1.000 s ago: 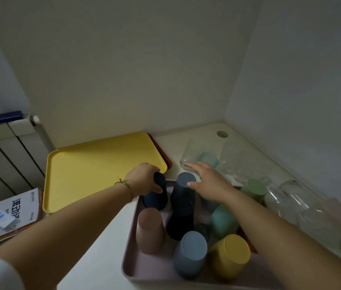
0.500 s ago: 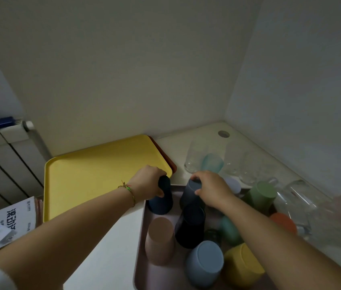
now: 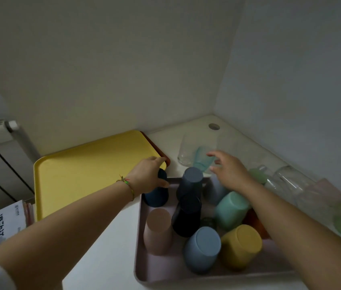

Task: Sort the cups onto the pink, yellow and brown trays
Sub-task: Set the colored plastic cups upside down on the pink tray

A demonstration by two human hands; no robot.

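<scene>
At centre frame, the left hand [image 3: 148, 176] curls around an upside-down dark blue cup [image 3: 157, 197] at the upper left corner of the pink tray [image 3: 139, 258]. The tray sits on the counter [image 3: 102, 237] and holds other upturned coloured cups [image 3: 202, 248]. The right hand [image 3: 228, 172] hovers open, fingers spread, near clear glasses [image 3: 186, 153]. The yellow tray [image 3: 81, 174] lies on the brown tray [image 3: 157, 147], left of centre.

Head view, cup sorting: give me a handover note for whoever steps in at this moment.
Left hand grips the dark blue cup at the pink tray's far left corner. Right hand is open, beside the clear glasses, holding nothing.
Coloured cups crowd the pink tray, bottoms up; yellow tray lies on the brown tray and carries no cups.
Done: no sorting visible.
Left: spread cups across all three trays.
</scene>
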